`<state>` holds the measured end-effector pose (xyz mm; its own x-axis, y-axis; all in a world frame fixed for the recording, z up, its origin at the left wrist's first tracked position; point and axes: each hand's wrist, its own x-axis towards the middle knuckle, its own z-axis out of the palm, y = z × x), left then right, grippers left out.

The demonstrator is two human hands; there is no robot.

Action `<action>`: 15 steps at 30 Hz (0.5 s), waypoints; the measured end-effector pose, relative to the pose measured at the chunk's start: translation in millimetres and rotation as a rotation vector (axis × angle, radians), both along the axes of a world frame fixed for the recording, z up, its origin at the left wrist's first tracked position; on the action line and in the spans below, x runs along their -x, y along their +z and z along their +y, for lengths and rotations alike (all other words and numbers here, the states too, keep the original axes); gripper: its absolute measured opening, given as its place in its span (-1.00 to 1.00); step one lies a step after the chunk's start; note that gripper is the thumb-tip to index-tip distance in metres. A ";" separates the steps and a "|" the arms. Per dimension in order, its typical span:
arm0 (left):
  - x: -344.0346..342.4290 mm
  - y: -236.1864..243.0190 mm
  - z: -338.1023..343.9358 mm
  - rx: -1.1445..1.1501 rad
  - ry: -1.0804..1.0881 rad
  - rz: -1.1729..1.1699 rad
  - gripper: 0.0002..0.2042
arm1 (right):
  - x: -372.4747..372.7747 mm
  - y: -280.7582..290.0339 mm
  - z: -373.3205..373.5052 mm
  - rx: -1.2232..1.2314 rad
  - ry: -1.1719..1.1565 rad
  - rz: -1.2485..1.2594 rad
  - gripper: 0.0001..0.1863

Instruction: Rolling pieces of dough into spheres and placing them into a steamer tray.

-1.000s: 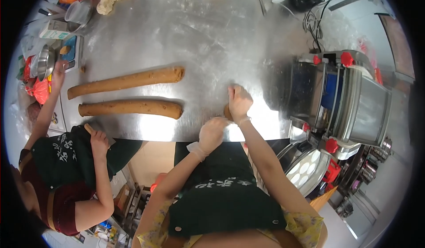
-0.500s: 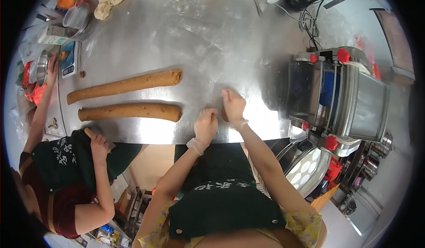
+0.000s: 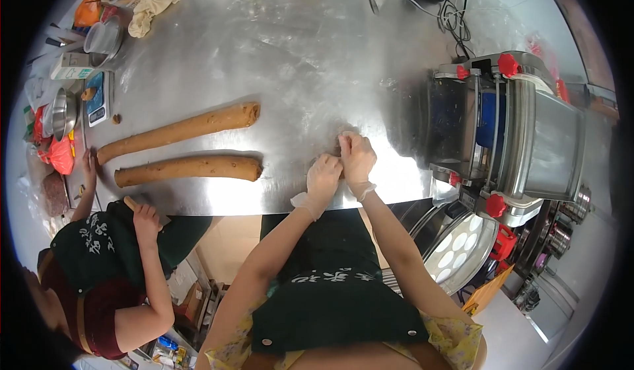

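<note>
In clear plastic gloves, my left hand and my right hand meet over the steel table near its front edge. Both are closed, fingers pinched around a small piece of brown dough, mostly hidden by them. To their left lie two long brown dough logs: the far log slants upward to the right, and the near log runs almost level.
At left, a co-worker's hand is at the far log's end; the other holds a wooden-handled scraper. Beyond are a scale and metal bowl. A roller machine stands right, above a tray of pale discs.
My left hand has moved right to meet my right hand over the dough piece. The co-worker's far hand has come from the scale area down to the far log's end.
</note>
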<state>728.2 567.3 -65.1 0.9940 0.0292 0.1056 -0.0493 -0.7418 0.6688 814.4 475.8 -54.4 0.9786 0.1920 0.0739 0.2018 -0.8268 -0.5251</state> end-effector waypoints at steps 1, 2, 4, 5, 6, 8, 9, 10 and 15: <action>4.6 0.5 1.8 0.002 -0.004 0.002 -0.85 | 1.8 0.1 -0.5 0.057 0.068 -0.220 -0.86; 9.3 1.1 3.8 -0.033 -0.031 -0.128 -0.82 | 1.4 -2.1 -0.8 0.059 0.065 -0.217 -0.86; 9.0 5.7 4.3 -0.067 -0.064 -0.252 -0.80 | 5.3 -4.6 -2.7 0.167 0.119 -0.337 -0.83; 3.0 5.6 4.8 -0.138 -0.072 -0.249 -0.80 | 4.4 -6.4 -3.1 0.168 0.114 -0.334 -0.83; -0.4 3.7 5.6 -0.211 -0.080 -0.249 -0.80 | -1.0 -7.5 -0.3 0.172 0.099 -0.311 -0.86; 1.2 4.2 10.1 -0.123 -0.107 -0.130 -0.80 | 0.0 -9.1 -0.6 0.173 0.075 -0.293 -0.88; -1.8 10.2 13.1 -0.033 -0.130 -0.010 -0.81 | 6.6 -11.2 -2.2 0.128 -0.056 -0.227 -0.89; -8.9 14.8 14.9 -0.035 -0.140 -0.014 -0.81 | 10.3 -13.8 -4.2 0.082 -0.186 -0.161 -0.87; -54.6 33.5 23.4 -0.059 -0.270 0.120 -0.84 | 15.7 0.4 -9.7 0.004 -0.543 0.270 -0.77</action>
<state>782.7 590.7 -31.5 0.9704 -0.2408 -0.0195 -0.1734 -0.7505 0.6377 798.7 466.0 -54.1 0.9209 -0.3400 -0.1906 -0.3892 -0.7766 -0.4954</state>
